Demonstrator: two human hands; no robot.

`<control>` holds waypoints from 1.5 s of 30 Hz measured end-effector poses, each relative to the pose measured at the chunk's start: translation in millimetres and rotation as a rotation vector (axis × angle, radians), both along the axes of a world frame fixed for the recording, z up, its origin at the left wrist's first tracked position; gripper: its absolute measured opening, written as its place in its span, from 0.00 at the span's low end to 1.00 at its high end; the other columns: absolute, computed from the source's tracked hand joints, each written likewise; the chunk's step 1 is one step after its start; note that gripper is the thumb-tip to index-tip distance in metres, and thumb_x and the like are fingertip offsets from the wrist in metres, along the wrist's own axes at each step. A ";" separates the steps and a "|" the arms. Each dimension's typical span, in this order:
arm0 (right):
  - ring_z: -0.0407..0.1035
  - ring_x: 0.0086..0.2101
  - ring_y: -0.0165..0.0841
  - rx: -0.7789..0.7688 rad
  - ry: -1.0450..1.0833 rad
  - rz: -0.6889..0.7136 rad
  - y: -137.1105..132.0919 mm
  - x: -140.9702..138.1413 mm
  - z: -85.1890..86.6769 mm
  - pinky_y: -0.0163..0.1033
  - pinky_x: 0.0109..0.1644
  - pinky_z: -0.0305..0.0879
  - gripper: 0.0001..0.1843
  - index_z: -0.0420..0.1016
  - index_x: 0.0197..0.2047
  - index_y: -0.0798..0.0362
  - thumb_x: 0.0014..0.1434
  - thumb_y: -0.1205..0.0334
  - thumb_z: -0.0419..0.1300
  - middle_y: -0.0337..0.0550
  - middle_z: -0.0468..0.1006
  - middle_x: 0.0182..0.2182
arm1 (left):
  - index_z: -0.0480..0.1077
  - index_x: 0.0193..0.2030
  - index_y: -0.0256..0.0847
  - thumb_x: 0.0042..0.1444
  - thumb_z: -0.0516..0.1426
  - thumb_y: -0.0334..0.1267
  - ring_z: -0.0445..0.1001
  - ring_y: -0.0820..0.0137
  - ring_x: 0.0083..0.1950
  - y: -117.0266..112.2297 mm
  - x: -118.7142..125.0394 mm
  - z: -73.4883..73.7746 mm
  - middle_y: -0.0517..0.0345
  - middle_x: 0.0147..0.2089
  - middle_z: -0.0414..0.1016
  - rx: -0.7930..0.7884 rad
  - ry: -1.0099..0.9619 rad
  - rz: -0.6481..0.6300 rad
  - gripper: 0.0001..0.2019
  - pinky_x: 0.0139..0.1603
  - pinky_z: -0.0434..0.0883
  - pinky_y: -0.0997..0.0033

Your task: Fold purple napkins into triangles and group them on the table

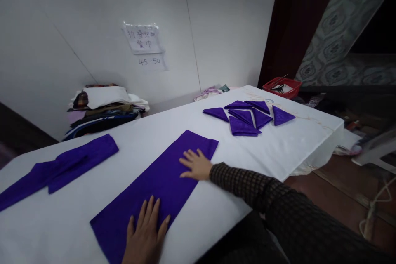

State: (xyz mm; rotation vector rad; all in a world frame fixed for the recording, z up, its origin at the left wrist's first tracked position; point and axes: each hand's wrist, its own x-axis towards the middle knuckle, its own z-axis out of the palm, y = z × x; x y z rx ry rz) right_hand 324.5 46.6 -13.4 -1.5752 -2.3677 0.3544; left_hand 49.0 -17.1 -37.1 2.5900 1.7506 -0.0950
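The left hand [145, 233] is lying flat on the long purple cloth [154, 189], fingers spread, pressing down on the near end. The right hand [194, 164] is lying flat too, fingers spread, pressing on the far end of the same cloth, close to its right edge. The cloth is lying stretched out between and under both hands on the white desk [278, 148]. Neither hand is pinching anything. A dark checked sleeve [247, 185] is covering the right arm. Left of the left hand, more purple cloths [62, 167] are lying loosely, well apart from it. Past the right hand, further along the desk, a bunch of folded purple triangles [247, 117] are sitting close together, some touching. Beyond them a red basket [282, 87] is sitting at the far corner. Far off to the left of both hands, a pile of clothes [105, 109] is resting by the wall. A paper sign [144, 41] is sticking on the wall above.
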 end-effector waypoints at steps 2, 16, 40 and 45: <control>0.37 0.66 0.48 -0.030 -0.069 -0.157 19.7 41.8 1.3 0.62 0.64 0.32 0.43 0.51 0.68 0.52 0.60 0.32 0.39 0.56 0.46 0.67 | 0.54 0.67 0.42 0.57 0.44 0.50 0.42 0.59 0.72 -1.2 3.0 3.1 0.54 0.70 0.47 -0.006 -0.006 0.013 0.32 0.67 0.45 0.45; 0.38 0.66 0.45 -0.040 -0.237 -0.355 46.6 108.9 -17.5 0.60 0.64 0.36 0.41 0.48 0.69 0.50 0.61 0.33 0.32 0.50 0.46 0.68 | 0.51 0.68 0.42 0.62 0.42 0.54 0.44 0.59 0.71 6.9 12.5 45.5 0.49 0.71 0.46 -0.227 -0.168 0.054 0.31 0.66 0.48 0.44; 0.39 0.66 0.42 -0.038 -0.058 0.597 67.6 -101.9 -1.0 0.53 0.67 0.33 0.41 0.51 0.68 0.57 0.62 0.37 0.41 0.52 0.48 0.67 | 0.48 0.69 0.37 0.61 0.40 0.57 0.40 0.58 0.72 60.3 -25.6 21.8 0.49 0.72 0.41 -0.017 0.042 0.246 0.34 0.67 0.46 0.45; 0.40 0.66 0.43 -0.030 -0.100 0.194 126.6 -13.3 -10.0 0.55 0.66 0.35 0.43 0.49 0.68 0.57 0.62 0.35 0.37 0.52 0.48 0.67 | 0.48 0.69 0.37 0.61 0.40 0.58 0.40 0.58 0.72 61.0 -26.2 20.4 0.49 0.72 0.41 -0.017 0.045 0.244 0.36 0.67 0.46 0.45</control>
